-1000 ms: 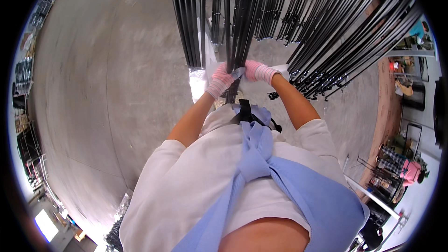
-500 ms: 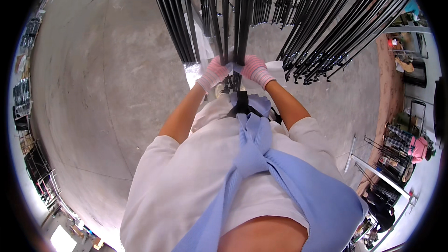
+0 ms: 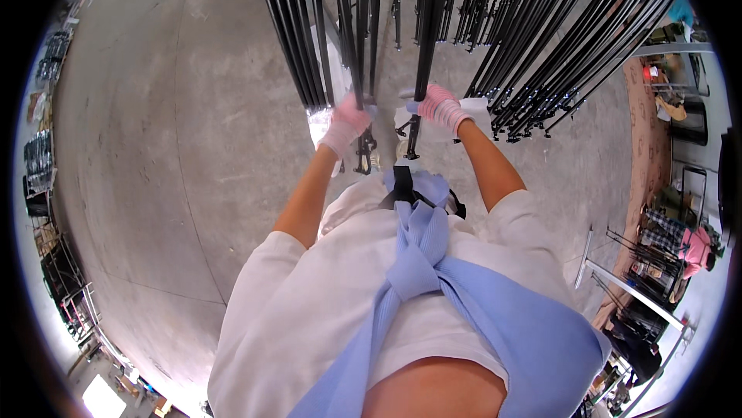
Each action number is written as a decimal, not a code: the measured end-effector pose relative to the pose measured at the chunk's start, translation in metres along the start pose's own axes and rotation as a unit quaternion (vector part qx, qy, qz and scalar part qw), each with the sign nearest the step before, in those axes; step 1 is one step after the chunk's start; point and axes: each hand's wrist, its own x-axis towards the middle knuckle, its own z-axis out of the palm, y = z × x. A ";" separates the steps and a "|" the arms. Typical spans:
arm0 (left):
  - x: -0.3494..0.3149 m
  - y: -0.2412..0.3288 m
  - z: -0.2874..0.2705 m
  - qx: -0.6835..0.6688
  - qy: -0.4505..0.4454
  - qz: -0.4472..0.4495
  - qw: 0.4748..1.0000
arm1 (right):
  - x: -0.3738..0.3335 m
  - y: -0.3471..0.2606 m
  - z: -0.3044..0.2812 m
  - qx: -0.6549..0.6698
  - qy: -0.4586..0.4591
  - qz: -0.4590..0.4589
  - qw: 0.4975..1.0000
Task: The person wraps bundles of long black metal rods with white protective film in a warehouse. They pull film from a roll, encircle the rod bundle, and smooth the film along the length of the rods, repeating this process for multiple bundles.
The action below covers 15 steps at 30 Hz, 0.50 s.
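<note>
- Your left hand (image 3: 345,121), in a pink-and-white work glove, is wrapped around a thin black rod (image 3: 349,39) that stands upright in front of you; the fingers are closed around the shaft near its lower end.
- Your right hand (image 3: 439,105), gloved the same way, grips a thicker black pole (image 3: 430,31) just to the right, fingers curled tight around it.
- The two hands sit near each other at about the same height, with a small gap between them (each on its own shaft, not sharing one).
- Below your hands the rod and the pole end in dark clamp-like fittings (image 3: 363,151) close above the concrete floor (image 3: 154,147).
- Further black stands rise to the left, and a dense bundle of them (image 3: 556,54) leans off to your right, well apart from your grip.
- A light blue garment (image 3: 433,263) is knotted over your white shirt.
- At the far right edge a person in a pink top (image 3: 698,246) crouches by a metal rack.
</note>
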 end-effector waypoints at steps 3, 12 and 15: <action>0.008 0.041 -0.007 -0.016 -0.040 -0.078 0.996 | 0.024 0.033 0.008 0.014 -0.039 -0.012 0.999; -0.024 0.075 -0.007 -0.187 -0.238 0.089 0.949 | -0.019 -0.014 -0.018 -0.181 -0.042 -0.032 0.982; -0.032 0.071 0.027 -0.358 -0.225 0.070 0.903 | -0.016 -0.007 -0.009 -0.199 -0.092 -0.014 0.976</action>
